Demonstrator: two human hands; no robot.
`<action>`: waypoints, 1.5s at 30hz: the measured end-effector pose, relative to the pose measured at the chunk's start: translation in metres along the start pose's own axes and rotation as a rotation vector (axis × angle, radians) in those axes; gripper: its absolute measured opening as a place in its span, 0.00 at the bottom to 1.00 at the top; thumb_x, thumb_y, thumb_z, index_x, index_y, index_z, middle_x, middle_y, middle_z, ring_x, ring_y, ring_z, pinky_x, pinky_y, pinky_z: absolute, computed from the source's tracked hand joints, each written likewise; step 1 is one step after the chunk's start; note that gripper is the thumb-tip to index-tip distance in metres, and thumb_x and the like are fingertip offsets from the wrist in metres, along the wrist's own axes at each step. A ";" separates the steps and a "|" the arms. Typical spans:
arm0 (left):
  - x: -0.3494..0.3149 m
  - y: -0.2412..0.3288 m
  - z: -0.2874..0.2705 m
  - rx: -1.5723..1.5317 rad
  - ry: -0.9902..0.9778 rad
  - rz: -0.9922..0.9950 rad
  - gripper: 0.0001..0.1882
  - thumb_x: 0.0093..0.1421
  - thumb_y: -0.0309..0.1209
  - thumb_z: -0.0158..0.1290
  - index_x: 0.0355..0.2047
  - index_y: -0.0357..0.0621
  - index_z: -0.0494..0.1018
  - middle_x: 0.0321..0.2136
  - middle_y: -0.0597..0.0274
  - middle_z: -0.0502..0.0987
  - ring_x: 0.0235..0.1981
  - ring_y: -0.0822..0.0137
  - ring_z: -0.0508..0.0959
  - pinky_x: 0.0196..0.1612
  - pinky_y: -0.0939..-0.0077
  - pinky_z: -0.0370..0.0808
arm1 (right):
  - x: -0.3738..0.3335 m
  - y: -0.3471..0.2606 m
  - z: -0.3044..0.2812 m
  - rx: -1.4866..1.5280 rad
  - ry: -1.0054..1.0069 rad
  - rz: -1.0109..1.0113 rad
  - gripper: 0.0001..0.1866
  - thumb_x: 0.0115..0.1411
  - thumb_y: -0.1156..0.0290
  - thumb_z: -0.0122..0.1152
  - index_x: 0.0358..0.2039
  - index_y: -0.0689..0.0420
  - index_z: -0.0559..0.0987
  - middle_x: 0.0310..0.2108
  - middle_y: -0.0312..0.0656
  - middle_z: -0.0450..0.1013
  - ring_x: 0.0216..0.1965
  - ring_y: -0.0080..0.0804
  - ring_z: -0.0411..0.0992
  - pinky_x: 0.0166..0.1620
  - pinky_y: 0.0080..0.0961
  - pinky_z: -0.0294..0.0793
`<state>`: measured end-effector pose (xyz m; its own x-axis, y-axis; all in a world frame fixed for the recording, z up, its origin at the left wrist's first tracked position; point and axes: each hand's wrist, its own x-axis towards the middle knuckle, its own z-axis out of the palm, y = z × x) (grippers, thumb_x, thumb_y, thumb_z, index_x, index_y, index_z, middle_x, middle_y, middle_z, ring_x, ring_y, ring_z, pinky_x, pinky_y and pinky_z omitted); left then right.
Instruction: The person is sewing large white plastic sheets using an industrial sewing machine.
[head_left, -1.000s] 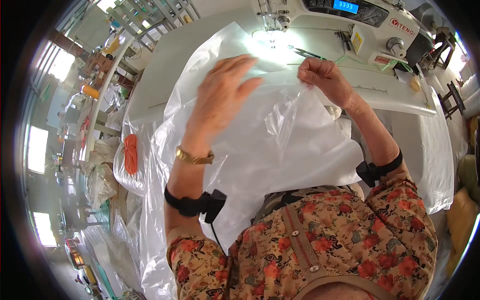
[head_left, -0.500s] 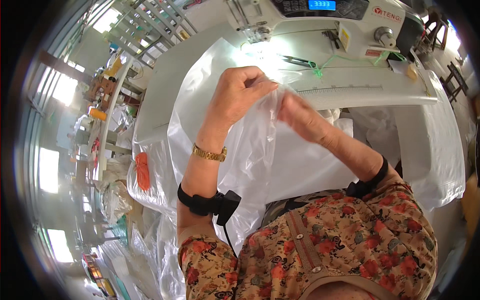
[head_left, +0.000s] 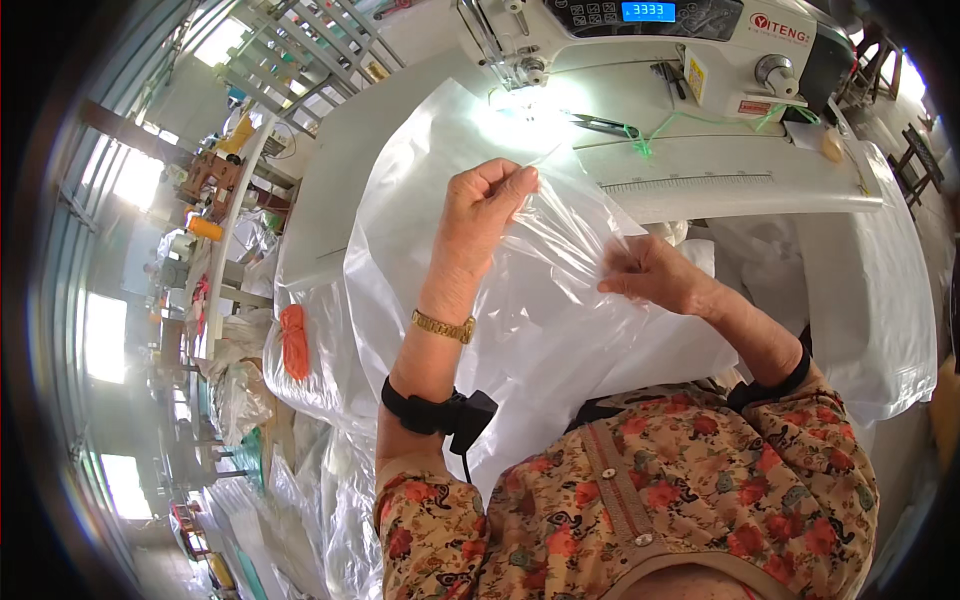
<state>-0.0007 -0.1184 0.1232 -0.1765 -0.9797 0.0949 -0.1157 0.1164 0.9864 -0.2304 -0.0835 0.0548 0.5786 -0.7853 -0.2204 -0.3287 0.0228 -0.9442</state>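
A large sheet of clear plastic film (head_left: 420,200) lies over the sewing machine table and hangs down toward my lap. My left hand (head_left: 487,205) pinches its edge just below the lit needle area. To the right, my right hand (head_left: 650,275) grips another part of the film, its fingertips slightly blurred. Between the two hands the film is drawn into tight, shiny creases. The white sewing machine (head_left: 640,50) stands beyond my hands, its lamp glaring over the needle, so details there are washed out.
Black-handled thread snips (head_left: 605,124) with green thread (head_left: 642,145) lie right of the needle. A ruler scale (head_left: 690,181) runs along the table's front. An orange cord bundle (head_left: 293,342) rests on plastic at left. More folded plastic (head_left: 870,300) hangs over the right side.
My hands were close together near the needle. Now the right hand has moved down and right, and the left slightly lower, spreading the film between them.
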 end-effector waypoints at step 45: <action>0.000 -0.011 0.014 -0.141 0.041 -0.040 0.15 0.61 0.39 0.58 0.22 0.42 0.75 0.18 0.72 0.72 0.17 0.84 0.64 0.20 0.88 0.59 | 0.040 -0.007 0.007 0.225 0.178 -0.524 0.22 0.69 0.57 0.49 0.29 0.63 0.77 0.23 0.33 0.71 0.28 0.18 0.67 0.38 0.20 0.69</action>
<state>-0.0132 -0.1174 0.1109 -0.1339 -0.9893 0.0577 0.0170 0.0560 0.9983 -0.2000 -0.1109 0.0507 0.4804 -0.8187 0.3146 0.1440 -0.2802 -0.9491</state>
